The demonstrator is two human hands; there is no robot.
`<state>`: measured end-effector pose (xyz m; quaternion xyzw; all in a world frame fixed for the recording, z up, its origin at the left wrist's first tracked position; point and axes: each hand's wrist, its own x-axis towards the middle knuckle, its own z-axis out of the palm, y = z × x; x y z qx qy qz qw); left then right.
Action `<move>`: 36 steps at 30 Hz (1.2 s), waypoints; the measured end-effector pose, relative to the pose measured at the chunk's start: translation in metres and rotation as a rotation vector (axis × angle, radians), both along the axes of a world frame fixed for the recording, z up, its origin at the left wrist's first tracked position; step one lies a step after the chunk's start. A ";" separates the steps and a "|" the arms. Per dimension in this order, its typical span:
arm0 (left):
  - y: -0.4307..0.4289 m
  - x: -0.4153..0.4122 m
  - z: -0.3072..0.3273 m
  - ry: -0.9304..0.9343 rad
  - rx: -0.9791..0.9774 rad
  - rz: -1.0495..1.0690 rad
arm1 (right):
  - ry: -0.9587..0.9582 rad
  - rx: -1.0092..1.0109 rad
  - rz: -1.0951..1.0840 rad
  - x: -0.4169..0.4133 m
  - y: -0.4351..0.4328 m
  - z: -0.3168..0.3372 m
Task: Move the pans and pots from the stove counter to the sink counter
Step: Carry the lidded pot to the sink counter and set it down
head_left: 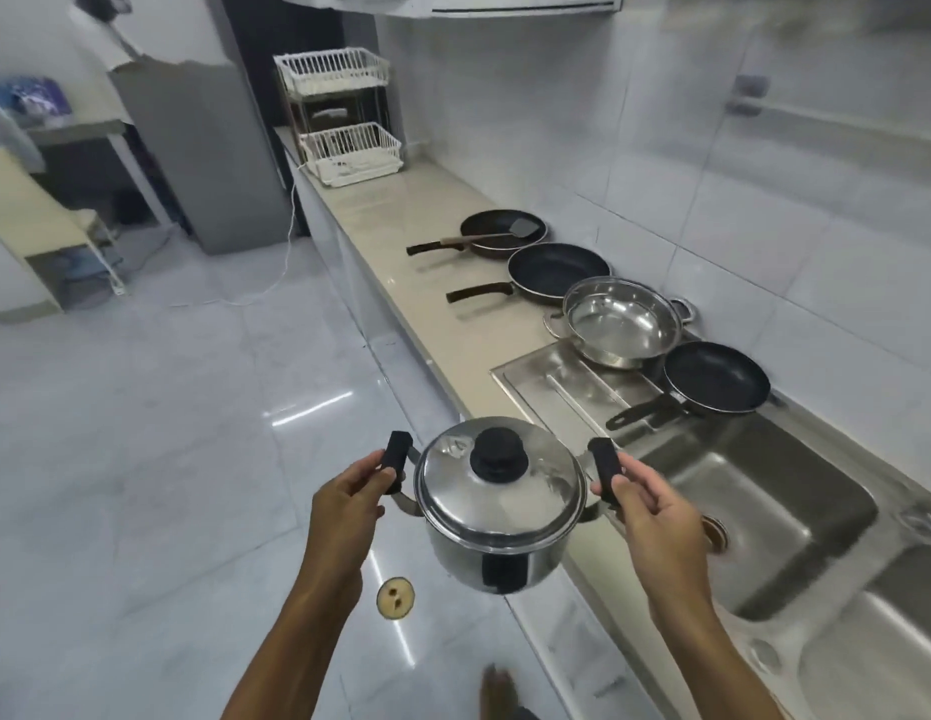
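Note:
I carry a lidded steel pot point(497, 517) in the air beside the counter's front edge. My left hand point(346, 504) grips its left black handle and my right hand point(647, 504) grips its right black handle. On the beige sink counter point(395, 252) lie a brown frying pan point(502, 233) with a spatula point(520, 231) across it and a black frying pan point(556, 272). An open steel pot point(621, 319) and a small black frying pan point(715, 379) rest on the sink's drainboard point(551, 387).
A steel sink basin point(754, 511) lies to the right of the pot, with a second basin point(879, 662) nearer. A white two-tier dish rack point(349, 122) stands at the counter's far end. A floor drain point(395, 592) sits in the glossy tiled floor. A white cable trails by the fridge.

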<state>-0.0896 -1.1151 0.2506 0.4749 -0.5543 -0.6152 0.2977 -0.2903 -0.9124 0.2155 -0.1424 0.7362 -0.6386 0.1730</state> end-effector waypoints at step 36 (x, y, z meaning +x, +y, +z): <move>-0.543 -0.454 -0.127 -0.171 -0.062 -1.003 | -0.186 0.195 -0.737 -0.225 -0.434 -0.083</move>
